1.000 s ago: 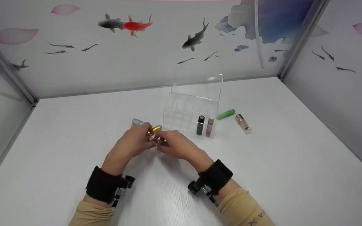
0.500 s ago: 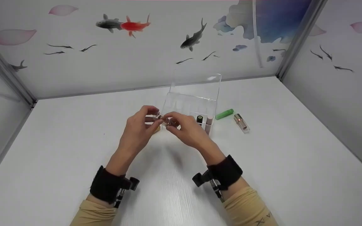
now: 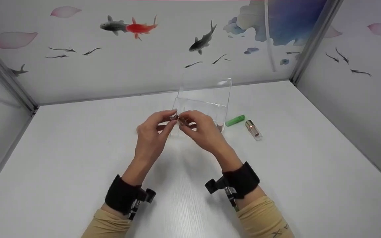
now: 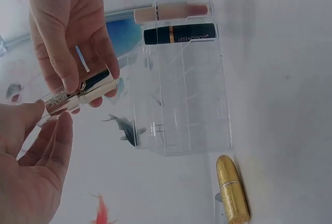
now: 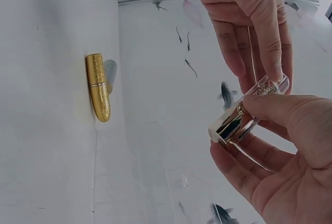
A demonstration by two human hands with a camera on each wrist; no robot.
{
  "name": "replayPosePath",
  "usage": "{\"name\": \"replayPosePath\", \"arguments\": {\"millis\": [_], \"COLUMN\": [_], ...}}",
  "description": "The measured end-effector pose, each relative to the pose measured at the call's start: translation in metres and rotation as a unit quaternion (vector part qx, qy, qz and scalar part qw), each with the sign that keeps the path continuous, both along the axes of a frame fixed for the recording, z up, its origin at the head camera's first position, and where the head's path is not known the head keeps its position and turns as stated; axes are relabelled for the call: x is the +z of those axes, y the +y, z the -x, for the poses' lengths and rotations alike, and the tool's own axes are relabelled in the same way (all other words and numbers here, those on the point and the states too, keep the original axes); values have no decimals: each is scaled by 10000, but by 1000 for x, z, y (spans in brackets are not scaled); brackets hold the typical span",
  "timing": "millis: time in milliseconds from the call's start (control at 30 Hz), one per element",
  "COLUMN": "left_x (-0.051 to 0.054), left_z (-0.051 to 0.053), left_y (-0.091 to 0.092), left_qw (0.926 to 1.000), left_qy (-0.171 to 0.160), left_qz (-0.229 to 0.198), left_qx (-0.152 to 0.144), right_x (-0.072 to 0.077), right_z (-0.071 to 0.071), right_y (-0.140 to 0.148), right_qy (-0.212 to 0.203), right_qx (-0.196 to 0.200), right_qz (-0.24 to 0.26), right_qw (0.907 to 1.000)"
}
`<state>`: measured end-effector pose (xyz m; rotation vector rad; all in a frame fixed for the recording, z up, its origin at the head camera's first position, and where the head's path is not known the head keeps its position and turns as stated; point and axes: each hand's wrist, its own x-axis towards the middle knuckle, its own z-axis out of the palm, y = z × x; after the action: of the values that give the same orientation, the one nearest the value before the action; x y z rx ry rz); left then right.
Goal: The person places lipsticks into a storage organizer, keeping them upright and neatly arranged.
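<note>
Both hands hold one shiny gold lipstick tube with a clear end (image 4: 83, 93) above the table, in front of the clear divided box (image 4: 181, 99). The left hand (image 3: 152, 132) pinches the clear end between thumb and fingers. Round the gold end curl the fingers and thumb of the right hand (image 3: 203, 132). Inside the box, a black tube (image 4: 181, 33) and a pink tube (image 4: 171, 12) lie side by side in separate compartments at one end.
Right of the box on the table are a green tube (image 3: 235, 120) and a gold-and-clear lipstick (image 3: 253, 130). A textured gold tube (image 5: 98, 86) and a silver tube (image 5: 110, 73) lie at the box's other side. The box's clear lid (image 3: 228, 94) stands raised.
Both hands have risen from near the table, moving away from the body and slightly right, with the lipstick between them. They now cover much of the box in the head view.
</note>
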<state>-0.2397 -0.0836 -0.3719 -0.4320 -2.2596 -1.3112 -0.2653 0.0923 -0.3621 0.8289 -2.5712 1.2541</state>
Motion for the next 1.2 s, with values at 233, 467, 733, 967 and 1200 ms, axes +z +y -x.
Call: {"name": "replayPosePath", "arguments": {"millis": [233, 467, 733, 967, 1200], "left_x": [7, 13, 16, 10, 1], "left_z": [5, 17, 22, 25, 29], "left_y": [25, 46, 58, 60, 62], "left_qw": [9992, 9943, 9911, 9918, 9949], "left_qy": [-15, -619, -796, -992, -934], "left_qz": [-403, -861, -1061, -761, 275], "left_qx": [-54, -72, 69, -259, -280], "right_x": [3, 2, -2, -9, -17], "right_z": [4, 11, 17, 22, 25], "right_y": [10, 21, 28, 28, 29], "right_qy": [242, 314, 405, 480, 692], "right_qx": [-366, -616, -927, -1131, -1323], "right_qz": [318, 355, 639, 457, 189], "right_qw": [9985, 9970, 9928, 9914, 9886]}}
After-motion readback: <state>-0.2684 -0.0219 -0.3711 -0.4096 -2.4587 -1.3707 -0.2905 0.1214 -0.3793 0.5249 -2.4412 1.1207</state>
